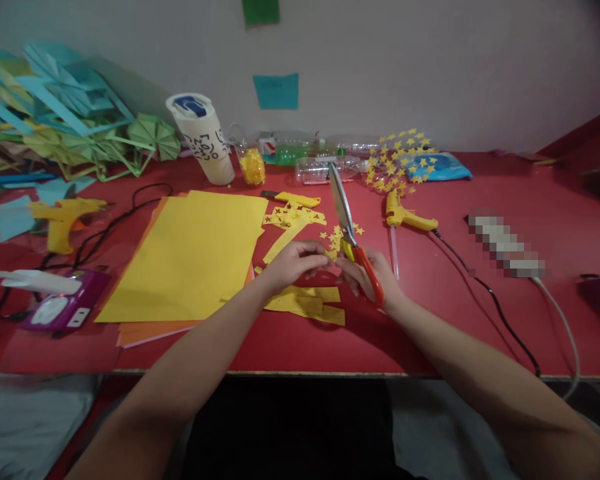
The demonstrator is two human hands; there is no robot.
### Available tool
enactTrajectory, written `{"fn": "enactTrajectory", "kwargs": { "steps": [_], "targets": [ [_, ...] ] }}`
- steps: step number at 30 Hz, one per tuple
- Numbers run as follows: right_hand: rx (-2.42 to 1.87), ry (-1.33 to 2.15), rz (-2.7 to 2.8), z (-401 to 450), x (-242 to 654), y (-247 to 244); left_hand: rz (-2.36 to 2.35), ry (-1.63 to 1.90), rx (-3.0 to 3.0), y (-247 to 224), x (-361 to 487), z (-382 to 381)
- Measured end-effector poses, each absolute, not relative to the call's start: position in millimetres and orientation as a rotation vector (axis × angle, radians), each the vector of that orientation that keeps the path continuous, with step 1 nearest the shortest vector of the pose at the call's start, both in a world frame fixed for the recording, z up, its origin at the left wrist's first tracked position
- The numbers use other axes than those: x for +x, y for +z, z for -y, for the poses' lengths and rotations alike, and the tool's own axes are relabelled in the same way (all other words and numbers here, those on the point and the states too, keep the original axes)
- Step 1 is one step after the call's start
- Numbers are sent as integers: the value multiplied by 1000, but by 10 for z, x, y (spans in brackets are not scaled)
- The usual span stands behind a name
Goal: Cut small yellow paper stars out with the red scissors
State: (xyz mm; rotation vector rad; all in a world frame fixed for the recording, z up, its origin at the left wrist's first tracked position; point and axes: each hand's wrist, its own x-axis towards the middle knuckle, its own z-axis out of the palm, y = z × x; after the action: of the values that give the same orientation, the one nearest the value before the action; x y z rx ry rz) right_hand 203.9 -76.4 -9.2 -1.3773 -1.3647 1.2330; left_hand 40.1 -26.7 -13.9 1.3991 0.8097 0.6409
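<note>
My right hand is closed around the red-handled scissors, whose blades point up and away from me. Close to its left, my left hand has its fingertips pinched together near a small yellow paper star; whatever lies between the fingertips is too small to make out. Cut yellow stars lie just beyond both hands. Yellow paper strips rest on the table below my left hand, and star-punched scraps lie above it.
Large yellow sheets cover the red table at left. A glue gun with a cord lies at right, another at far left. A white tumbler, plastic bottles and a yellow star cluster line the back.
</note>
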Motion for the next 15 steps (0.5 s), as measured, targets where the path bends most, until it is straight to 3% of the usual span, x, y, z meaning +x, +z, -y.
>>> {"fn": "enactTrajectory", "kwargs": {
  "steps": [8, 15],
  "targets": [
    [-1427, 1294, 1738, 739, 2154, 13, -912, 1133, 1228, -34, 185, 85],
    [-1436, 1312, 1855, 735, 2161, -23, -935, 1265, 1213, 5, 130, 65]
  ]
}}
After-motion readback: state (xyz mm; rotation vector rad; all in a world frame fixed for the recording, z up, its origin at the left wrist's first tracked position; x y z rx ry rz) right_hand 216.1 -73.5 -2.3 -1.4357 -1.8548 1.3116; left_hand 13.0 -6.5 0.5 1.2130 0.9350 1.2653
